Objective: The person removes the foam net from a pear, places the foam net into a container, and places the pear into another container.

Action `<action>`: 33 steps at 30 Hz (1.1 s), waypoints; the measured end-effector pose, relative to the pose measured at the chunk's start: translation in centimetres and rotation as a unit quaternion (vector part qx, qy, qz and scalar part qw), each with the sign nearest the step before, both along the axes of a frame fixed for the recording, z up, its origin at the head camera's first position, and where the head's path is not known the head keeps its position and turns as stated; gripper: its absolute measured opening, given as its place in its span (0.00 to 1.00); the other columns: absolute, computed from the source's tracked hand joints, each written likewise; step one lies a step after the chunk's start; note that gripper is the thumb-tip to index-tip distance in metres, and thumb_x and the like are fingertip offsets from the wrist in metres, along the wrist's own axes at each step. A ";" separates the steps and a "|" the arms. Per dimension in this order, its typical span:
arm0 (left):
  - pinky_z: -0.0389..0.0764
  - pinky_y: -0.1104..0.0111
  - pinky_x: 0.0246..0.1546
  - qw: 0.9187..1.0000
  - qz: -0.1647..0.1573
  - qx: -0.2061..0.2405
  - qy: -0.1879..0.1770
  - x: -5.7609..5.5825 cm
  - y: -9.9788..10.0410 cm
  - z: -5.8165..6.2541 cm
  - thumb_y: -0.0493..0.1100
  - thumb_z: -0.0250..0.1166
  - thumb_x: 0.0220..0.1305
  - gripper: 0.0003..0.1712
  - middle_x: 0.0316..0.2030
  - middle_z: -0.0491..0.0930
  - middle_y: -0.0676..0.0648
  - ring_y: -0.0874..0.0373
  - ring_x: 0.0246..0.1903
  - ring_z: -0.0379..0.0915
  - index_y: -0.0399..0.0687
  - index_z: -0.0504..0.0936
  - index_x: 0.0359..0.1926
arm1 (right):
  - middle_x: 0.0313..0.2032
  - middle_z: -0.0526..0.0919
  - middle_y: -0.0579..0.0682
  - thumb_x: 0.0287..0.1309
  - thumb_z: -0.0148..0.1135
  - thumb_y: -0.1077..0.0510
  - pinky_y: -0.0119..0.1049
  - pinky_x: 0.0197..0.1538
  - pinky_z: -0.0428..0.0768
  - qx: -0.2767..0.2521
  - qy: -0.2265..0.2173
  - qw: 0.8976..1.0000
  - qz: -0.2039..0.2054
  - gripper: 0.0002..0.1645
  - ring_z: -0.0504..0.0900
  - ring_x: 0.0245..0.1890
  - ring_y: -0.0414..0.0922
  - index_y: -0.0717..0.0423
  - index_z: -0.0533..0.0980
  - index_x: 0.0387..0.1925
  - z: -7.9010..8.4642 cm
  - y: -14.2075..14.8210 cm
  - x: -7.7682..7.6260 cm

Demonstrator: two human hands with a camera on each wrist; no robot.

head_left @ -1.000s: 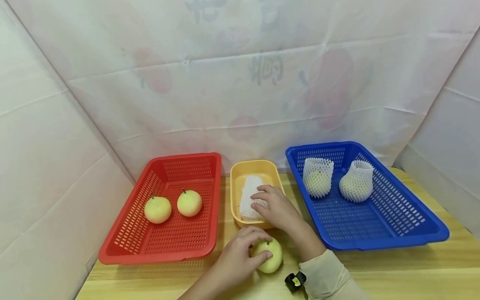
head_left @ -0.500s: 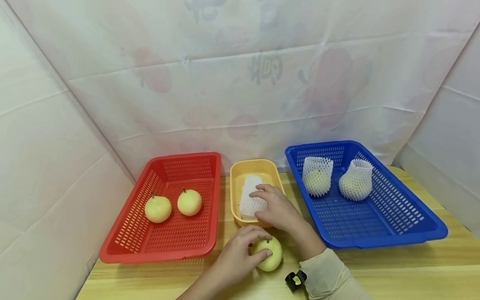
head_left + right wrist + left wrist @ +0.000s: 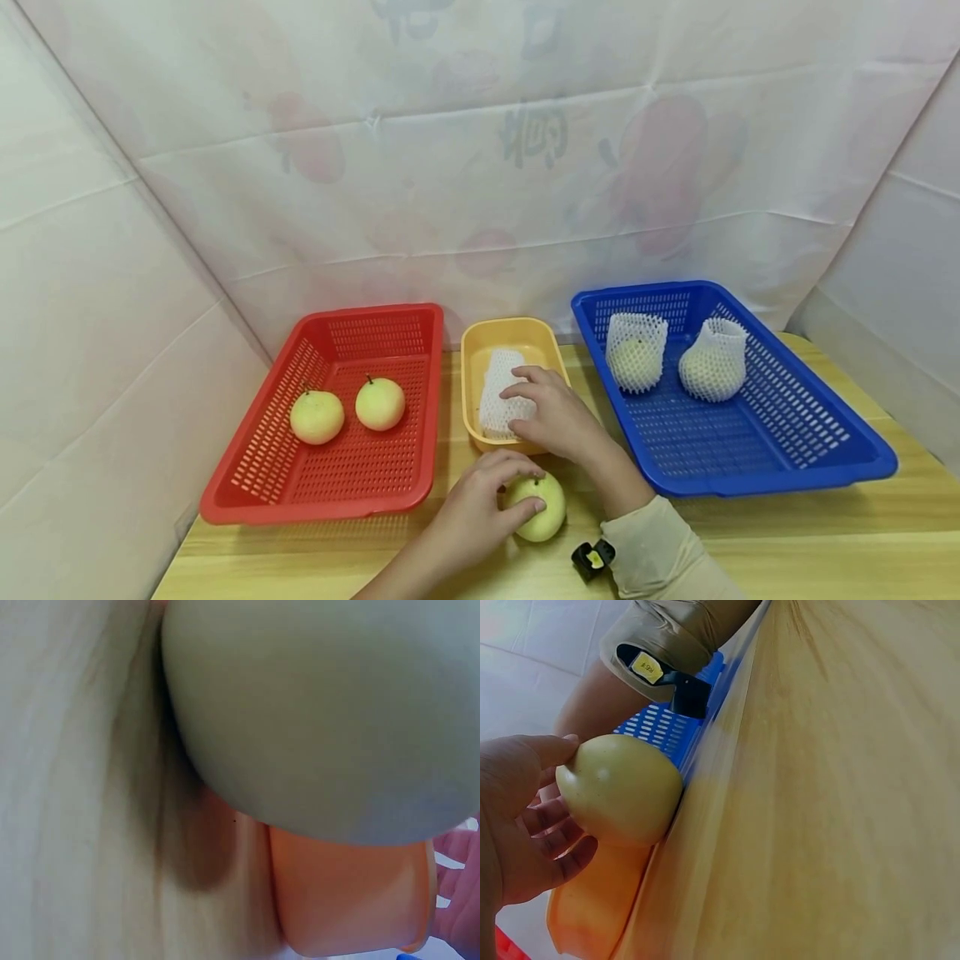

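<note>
A pale yellow pear (image 3: 551,508) sits at the near side of the tabletop (image 3: 765,533), just in front of a small yellow tray (image 3: 517,333). The left grip (image 3: 480,500) pinches it from its left, thumb on the near side and a fingertip by the stem, probably because so round a fruit would roll if left alone. The right grip (image 3: 557,414) is spread over the tray, fingers apart and a little bent above the white foam nets (image 3: 497,400) lying flat there; whether the fingertips press on them I can't tell from here. With pear and tray so close together, I'd guess both hands can work without reaching far.

Farther out, a red basket (image 3: 315,514) on the left has two bare pears (image 3: 380,404) in it, well away from the blue basket (image 3: 712,458) on the right, where two netted pears (image 3: 712,367) sit. That arrangement looks meant to keep bare and covered fruit apart.

The left wrist view gives what the head view hides: the pear's smooth side low against the wood, with the remaining fingers bent beside it. The right wrist view is nearly filled by the pear, yet it shows the shadow beneath and the tray's outer wall; the nets don't show clearly there.
</note>
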State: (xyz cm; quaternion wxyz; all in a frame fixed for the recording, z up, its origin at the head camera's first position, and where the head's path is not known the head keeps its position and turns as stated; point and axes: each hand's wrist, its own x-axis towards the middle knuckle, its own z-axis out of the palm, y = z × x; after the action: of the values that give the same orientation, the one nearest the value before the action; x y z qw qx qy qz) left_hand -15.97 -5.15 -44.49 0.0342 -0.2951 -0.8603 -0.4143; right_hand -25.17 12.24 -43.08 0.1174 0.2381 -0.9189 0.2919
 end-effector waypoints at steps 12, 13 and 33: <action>0.78 0.65 0.55 0.999 -0.012 -0.025 -0.033 -0.1 -0.1 -0.5 0.59 0.63 0.66 0.23 0.54 0.77 0.60 0.63 0.55 0.73 0.55 0.80 0.57 | 0.61 0.76 0.50 0.55 0.68 0.52 0.56 0.62 0.74 0.000 0.033 0.999 0.010 0.18 0.72 0.63 0.54 0.46 0.82 0.49 1.7 -0.1 1.5; 0.78 0.64 0.55 0.999 -0.012 -0.026 -0.035 -0.1 -0.2 -0.5 0.59 0.62 0.66 0.24 0.55 0.77 0.60 0.63 0.55 0.73 0.55 0.80 0.57 | 0.60 0.77 0.50 0.56 0.68 0.52 0.55 0.61 0.75 -0.002 0.035 0.999 0.011 0.17 0.73 0.62 0.53 0.46 0.82 0.49 1.9 0.0 1.7; 0.77 0.62 0.58 0.993 -0.032 -0.028 -0.112 -0.6 -0.6 -0.9 0.66 0.54 0.68 0.30 0.59 0.76 0.58 0.60 0.59 0.72 0.61 0.73 0.65 | 0.28 0.81 0.33 0.56 0.71 0.50 0.28 0.32 0.81 -0.005 -0.151 0.963 0.222 0.06 0.77 0.27 0.31 0.46 0.85 0.34 4.6 3.4 5.0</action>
State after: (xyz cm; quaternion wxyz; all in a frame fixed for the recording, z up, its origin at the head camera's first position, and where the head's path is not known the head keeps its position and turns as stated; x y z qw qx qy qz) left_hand -16.54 -5.76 -45.36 -0.0839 -0.2750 -0.8602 -0.4212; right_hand -20.17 15.65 -38.44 -0.0889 0.3886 -0.8486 0.3478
